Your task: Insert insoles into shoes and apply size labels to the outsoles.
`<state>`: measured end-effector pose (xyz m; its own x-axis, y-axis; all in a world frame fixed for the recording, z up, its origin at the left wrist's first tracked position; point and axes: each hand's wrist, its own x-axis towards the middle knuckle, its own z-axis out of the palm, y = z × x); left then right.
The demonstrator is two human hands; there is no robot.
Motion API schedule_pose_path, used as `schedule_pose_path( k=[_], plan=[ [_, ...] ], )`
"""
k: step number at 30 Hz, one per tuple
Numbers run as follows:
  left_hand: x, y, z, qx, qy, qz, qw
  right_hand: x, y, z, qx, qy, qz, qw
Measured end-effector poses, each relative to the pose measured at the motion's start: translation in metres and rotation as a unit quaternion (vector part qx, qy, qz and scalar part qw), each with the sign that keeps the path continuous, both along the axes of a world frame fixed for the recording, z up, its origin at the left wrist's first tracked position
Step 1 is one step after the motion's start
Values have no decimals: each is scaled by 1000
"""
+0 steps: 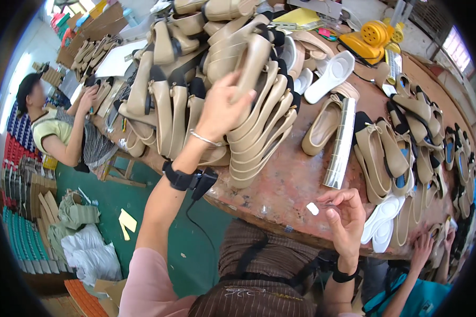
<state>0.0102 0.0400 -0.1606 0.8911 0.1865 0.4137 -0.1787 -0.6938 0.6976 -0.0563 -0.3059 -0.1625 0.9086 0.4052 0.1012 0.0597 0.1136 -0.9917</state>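
Note:
My left hand (226, 105) is closed round a beige flat shoe (253, 63), slightly blurred, over the big pile of shoes at the table's far side. Just below it, several beige flats with black toes (259, 137) lie nested in a stack. Near the table's front edge, my right hand (345, 216) pinches a thin dark tool (330, 204), too small to name surely. A small white piece (312, 209) shows at the tool's end. Beyond this hand lie a roll of shiny silver labels (340, 145) and a single beige flat (322, 127).
White insoles (330, 76) lie at mid-table, with more insoles (382, 222) right of my right hand. A yellow machine (373, 39) stands at the back. Rows of flats (375, 158) fill the right side. Co-workers' hands (422, 251) are at right; another person (58, 121) works at left.

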Motion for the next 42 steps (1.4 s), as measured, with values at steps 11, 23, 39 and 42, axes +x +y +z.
schedule_pose_path(
  k=[11, 23, 39, 42],
  plan=[
    [-130, -49, 22, -668, 71, -64, 738, 32, 20, 59, -124, -302, 114, 938],
    [-151, -61, 10, -490, 292, -158, 806, 46, 33, 45, -337, -356, -2, 872],
    [-1, 244, 72, 307, 130, 146, 931, 90, -27, -108, -145, 144, -125, 971],
    [-12, 176, 60, 297, -82, 303, 902, 66, -41, -81, 48, 225, -101, 968]
  ],
)
